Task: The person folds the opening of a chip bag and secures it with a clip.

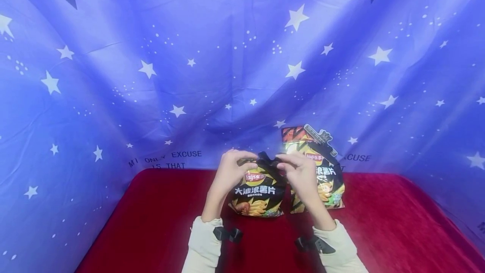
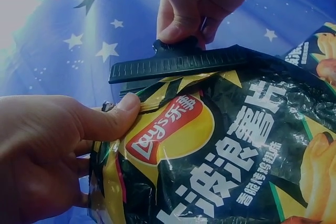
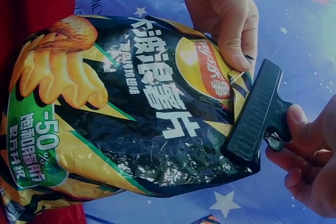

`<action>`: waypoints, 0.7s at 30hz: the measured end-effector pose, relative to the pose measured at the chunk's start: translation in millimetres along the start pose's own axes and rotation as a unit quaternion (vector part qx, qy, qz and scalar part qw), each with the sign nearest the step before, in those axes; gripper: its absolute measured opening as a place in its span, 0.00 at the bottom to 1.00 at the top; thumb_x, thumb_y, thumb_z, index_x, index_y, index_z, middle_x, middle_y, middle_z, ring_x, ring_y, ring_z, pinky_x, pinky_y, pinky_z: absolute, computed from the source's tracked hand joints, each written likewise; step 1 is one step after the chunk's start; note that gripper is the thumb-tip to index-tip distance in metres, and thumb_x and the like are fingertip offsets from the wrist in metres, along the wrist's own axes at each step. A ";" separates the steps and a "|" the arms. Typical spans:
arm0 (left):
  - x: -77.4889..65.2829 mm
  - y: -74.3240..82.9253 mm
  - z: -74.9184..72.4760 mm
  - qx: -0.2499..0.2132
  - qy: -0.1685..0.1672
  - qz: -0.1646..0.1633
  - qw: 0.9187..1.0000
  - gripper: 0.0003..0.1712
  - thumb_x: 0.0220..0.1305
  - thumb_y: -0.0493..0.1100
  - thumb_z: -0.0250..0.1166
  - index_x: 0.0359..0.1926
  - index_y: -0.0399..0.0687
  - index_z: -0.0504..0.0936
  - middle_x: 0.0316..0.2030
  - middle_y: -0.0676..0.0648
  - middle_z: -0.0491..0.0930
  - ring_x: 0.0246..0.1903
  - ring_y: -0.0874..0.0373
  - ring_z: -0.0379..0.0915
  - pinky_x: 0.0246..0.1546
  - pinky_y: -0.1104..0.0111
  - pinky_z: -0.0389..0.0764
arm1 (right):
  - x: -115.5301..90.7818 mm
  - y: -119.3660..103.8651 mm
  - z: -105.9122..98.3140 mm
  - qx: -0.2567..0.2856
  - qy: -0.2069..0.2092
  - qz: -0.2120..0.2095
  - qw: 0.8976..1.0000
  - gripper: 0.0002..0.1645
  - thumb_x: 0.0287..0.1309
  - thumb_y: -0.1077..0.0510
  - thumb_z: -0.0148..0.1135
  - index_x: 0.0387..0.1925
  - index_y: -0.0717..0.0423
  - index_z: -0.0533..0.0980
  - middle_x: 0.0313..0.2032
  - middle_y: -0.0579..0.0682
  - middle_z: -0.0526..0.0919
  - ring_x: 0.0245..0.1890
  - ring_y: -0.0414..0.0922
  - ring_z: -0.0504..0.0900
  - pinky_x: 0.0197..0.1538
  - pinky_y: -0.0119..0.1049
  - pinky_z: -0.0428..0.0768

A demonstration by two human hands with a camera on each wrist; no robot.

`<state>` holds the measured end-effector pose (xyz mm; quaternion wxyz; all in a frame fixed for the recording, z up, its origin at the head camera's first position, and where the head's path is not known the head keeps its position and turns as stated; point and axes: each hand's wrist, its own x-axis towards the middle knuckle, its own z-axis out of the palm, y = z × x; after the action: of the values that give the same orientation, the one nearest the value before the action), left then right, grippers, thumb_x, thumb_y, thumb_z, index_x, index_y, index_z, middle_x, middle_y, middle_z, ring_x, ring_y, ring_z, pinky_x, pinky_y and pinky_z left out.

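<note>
A black and yellow bag of potato chips (image 1: 254, 201) stands on the red cloth. My left hand (image 1: 230, 172) pinches the folded top corner of this bag between thumb and fingers, as the left wrist view shows up close. A black bag clip (image 3: 256, 116) lies across the folded top edge, covering its other end. With thumb and fingers, my right hand (image 1: 302, 174) pinches the handles of the clip. In the left wrist view one end of the clip (image 2: 173, 65) juts past the fold near my left thumb. The clip's inner side is hidden.
Just right and behind stands a second chip bag (image 1: 333, 184), its top folded over and held by a grey clip (image 1: 320, 139). Red cloth (image 1: 163, 218) covers the table. A blue curtain with stars (image 1: 212, 83) hangs close behind and at both sides.
</note>
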<state>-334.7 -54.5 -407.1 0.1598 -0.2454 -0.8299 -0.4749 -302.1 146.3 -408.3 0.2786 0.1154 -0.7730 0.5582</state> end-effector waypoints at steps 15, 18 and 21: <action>-0.7 -1.9 -2.1 0.012 -0.007 0.005 1.000 0.15 0.55 0.36 0.76 0.46 0.45 0.90 0.41 0.47 0.91 0.42 0.53 0.82 0.50 0.61 0.78 | 1.6 7.0 4.3 -0.023 -0.012 0.001 1.000 0.15 0.48 0.78 0.70 0.40 0.68 0.87 0.38 0.64 0.87 0.36 0.47 0.84 0.37 0.22 0.84; -0.9 -2.2 -2.8 0.010 -0.007 0.012 1.000 0.16 0.55 0.36 0.77 0.46 0.44 0.90 0.41 0.47 0.91 0.42 0.52 0.82 0.50 0.61 0.78 | 2.3 7.8 4.1 -0.045 -0.011 -0.010 0.999 0.16 0.47 0.77 0.71 0.40 0.65 0.87 0.37 0.62 0.88 0.36 0.46 0.82 0.37 0.21 0.81; -0.9 -2.6 -3.3 0.008 -0.008 0.013 1.000 0.17 0.54 0.37 0.77 0.47 0.44 0.90 0.41 0.46 0.91 0.42 0.52 0.83 0.50 0.60 0.78 | 2.5 7.8 3.7 -0.062 -0.013 -0.018 0.998 0.16 0.46 0.76 0.72 0.39 0.65 0.88 0.36 0.60 0.89 0.34 0.45 0.81 0.36 0.22 0.79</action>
<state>-335.3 -58.8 -407.8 0.1619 -0.2589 -0.8316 -0.4639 -309.0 146.0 -413.9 0.2847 0.1190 -0.8076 0.5025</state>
